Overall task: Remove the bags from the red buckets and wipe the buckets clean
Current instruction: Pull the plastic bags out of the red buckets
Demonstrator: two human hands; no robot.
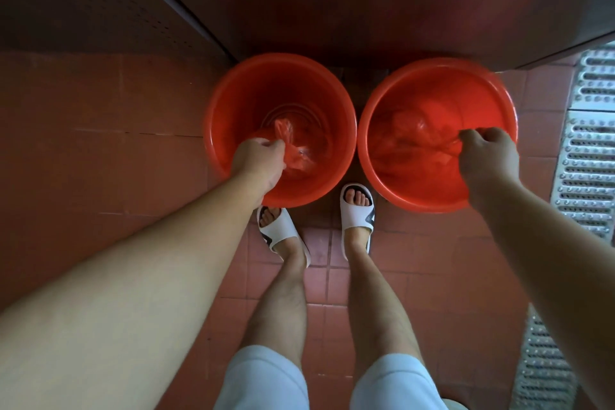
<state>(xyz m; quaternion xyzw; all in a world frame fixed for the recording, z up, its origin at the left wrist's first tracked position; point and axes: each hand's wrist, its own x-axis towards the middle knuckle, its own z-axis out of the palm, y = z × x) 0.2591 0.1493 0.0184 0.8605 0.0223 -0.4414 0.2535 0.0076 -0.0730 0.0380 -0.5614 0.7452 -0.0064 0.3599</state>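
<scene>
Clenched fingers of the left hand (258, 156) bunch a red bag (293, 151) inside the left bucket (216, 110) while the right hand (487, 156) pinches another bag (416, 139) in the right bucket (372, 116), both buckets standing on the tiled floor (100, 129) just beyond the person's slippers (357, 209).

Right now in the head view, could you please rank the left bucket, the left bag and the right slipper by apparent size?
1. left bucket
2. left bag
3. right slipper
The bag and the slipper look close; the hand hides part of the bag.

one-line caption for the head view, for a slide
Left hand and right hand each grip a red bag inside two red buckets.
</scene>
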